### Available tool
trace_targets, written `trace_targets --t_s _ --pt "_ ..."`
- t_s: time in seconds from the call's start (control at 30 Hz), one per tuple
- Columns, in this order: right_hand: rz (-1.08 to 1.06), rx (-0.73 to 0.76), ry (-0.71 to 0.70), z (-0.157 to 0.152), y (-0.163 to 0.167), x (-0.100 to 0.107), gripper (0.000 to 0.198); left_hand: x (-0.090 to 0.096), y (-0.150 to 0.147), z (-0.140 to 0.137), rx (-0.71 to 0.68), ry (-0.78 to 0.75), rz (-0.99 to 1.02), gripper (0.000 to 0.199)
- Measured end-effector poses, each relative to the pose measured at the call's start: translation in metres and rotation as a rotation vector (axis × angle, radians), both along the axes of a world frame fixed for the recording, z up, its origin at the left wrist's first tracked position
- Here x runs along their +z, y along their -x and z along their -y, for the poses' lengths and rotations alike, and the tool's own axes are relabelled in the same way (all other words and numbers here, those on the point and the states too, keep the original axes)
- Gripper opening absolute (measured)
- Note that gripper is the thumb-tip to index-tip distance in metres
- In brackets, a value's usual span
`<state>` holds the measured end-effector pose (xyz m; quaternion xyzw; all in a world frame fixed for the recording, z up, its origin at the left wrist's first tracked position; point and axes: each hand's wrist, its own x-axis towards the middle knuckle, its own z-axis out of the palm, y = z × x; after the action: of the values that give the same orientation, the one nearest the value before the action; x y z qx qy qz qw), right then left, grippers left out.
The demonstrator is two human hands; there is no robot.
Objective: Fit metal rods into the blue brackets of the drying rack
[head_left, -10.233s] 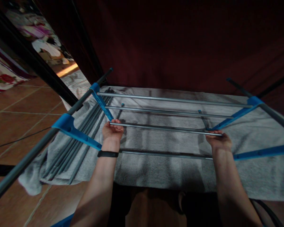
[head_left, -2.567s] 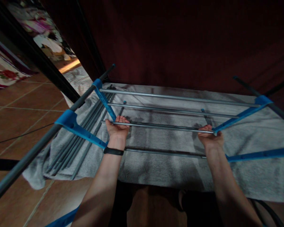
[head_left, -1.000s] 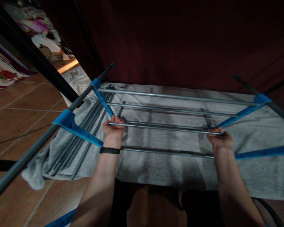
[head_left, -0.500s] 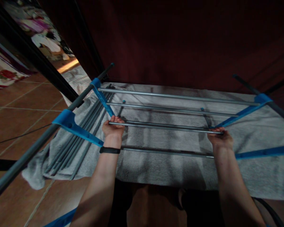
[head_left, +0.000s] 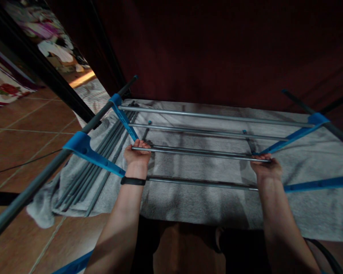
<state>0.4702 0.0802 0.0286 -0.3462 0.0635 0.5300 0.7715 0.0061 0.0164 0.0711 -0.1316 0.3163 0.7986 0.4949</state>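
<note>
A thin metal rod (head_left: 200, 154) runs crosswise between my hands. My left hand (head_left: 137, 152), palm up, has its fingers curled at the rod's left end. My right hand (head_left: 266, 163) grips its other end, fingers partly hidden underneath. Both hands are inside a rack frame, beside its blue plastic brackets: a left bracket (head_left: 98, 160) and a right bracket (head_left: 291, 140). Fixed across the frame behind are an upper rod (head_left: 217, 116) and another rod (head_left: 205, 131). A lower rod (head_left: 200, 183) passes nearer to me, its ends hidden by my wrists.
Several loose grey tubes (head_left: 100, 160) lie at the left on a grey blanket (head_left: 188, 205). Long grey side poles (head_left: 37, 186) rise around the work. A dark red panel (head_left: 217, 49) stands behind. Tiled floor (head_left: 23, 148) and a thin cable (head_left: 23, 164) are at the left.
The rod and my hands have shifted very slightly to the right. Otherwise the scene looks the same.
</note>
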Motion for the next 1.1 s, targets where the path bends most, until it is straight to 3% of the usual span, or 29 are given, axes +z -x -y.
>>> trace_targets --t_s 1.1 --pt "-0.070 -0.013 0.017 -0.0007 0.0014 0.0034 0.029 -0.0035 -0.0001 -0.0021 -0.007 0.007 -0.016 0.041"
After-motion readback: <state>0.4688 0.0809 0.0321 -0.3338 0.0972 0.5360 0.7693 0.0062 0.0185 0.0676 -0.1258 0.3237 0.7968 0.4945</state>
